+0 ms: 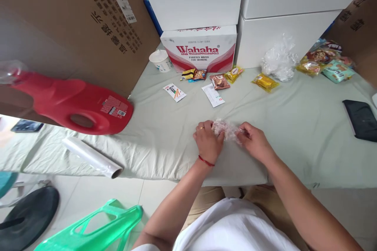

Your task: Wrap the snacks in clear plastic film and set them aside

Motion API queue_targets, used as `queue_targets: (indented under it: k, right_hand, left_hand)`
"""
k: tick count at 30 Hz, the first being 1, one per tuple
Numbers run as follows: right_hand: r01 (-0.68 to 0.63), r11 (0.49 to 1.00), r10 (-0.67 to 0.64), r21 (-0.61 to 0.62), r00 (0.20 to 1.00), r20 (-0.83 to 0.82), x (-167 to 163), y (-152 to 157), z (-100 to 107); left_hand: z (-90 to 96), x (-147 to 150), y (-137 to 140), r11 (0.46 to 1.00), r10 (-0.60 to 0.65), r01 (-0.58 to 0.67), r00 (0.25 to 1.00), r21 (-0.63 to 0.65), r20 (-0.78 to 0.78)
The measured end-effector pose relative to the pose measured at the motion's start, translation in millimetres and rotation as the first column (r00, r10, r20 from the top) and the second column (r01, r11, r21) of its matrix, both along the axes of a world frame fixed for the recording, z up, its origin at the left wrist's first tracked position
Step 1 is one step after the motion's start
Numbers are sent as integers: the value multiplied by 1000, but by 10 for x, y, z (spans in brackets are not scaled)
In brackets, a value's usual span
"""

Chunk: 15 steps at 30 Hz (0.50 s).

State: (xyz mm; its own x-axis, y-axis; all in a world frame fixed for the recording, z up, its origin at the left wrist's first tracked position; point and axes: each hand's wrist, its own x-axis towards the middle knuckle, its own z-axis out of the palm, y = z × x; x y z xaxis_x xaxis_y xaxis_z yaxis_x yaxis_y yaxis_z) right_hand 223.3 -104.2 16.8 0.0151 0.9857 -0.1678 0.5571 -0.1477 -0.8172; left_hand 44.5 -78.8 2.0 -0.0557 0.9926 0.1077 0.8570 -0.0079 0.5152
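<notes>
Crumpled clear plastic wrap (226,128) lies bunched between my two hands, low over the cloth-covered table. My left hand (209,139), with a red string at the wrist, is closed around its left part. The right end is pinched by the thumb and fingers of my right hand (252,140). Whether anything sits inside the wrap I cannot make out. Just beyond my hands lie two white snack packets, one on the left (175,92) and one in the middle (213,95), with a brown snack packet (220,82) overlapping the latter.
A red jug (85,106) and a plastic film roll (92,157) lie at the left. Behind stand a Wahaba carton (203,49) and a paper cup (160,61). Crumpled plastic (279,59), yellow packets (265,82) and a phone (361,119) are at the right. A green stool (97,227) stands below.
</notes>
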Motion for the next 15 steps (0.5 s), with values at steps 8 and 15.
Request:
queue_targets:
  k: [8, 15]
  right_hand:
    - [51, 998, -59, -30, 831, -553, -214, -135, -48]
    - [17, 992, -92, -127, 786, -612, -67, -244, -183]
  left_hand:
    - [1, 235, -496, 805, -544, 500, 836, 319, 63]
    - [-44, 80, -392, 789, -612, 491, 571, 369, 548]
